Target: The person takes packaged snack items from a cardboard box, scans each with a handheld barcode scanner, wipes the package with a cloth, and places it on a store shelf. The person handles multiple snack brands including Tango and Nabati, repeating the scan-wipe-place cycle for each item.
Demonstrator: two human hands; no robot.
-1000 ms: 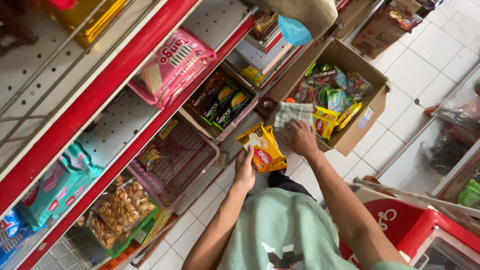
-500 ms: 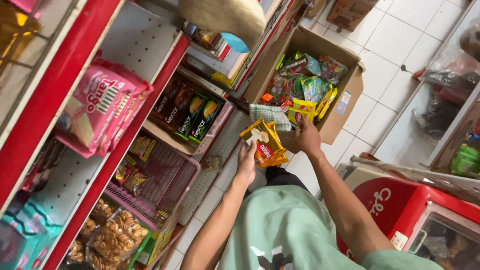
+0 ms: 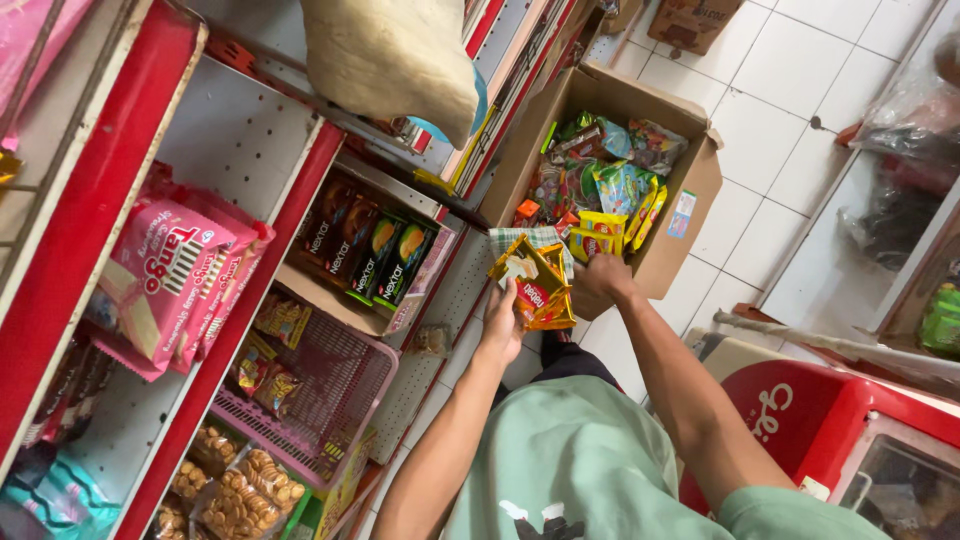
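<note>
- Yellow-and-red foil snack packets [image 3: 535, 290], a small stack of them, sit between a person's two bare hands, held above the white tiled floor [image 3: 780, 140] in a shop aisle.
- Left hand [image 3: 502, 318] is curled around the near edge of the stack, thumb and fingers closed on the packets from below.
- Right hand [image 3: 598, 278] is closed on the far side of the same stack, its knuckles touching the lip of an open brown cardboard box [image 3: 690, 215].
- Inside the box lie mixed snack bags in green, yellow and red wrappers, piled loosely; a folded checked cloth [image 3: 528, 238] shows just beside the packets at the box's near corner.
- To the left runs a red-edged metal shelf unit [image 3: 100, 215] with white pegboard shelves.
- On it stand pink wafer packs [image 3: 175, 275], a cardboard tray of dark green and orange biscuit packs [image 3: 375, 250], and a pink wire basket [image 3: 330, 385] with a few small packets.
- Clear bags of round biscuits [image 3: 245, 490] lie on the lowest shelf.
- A red chest freezer with a glass lid [image 3: 850, 440] stands at lower right, beside the person's pale green shirt [image 3: 570, 460].
</note>
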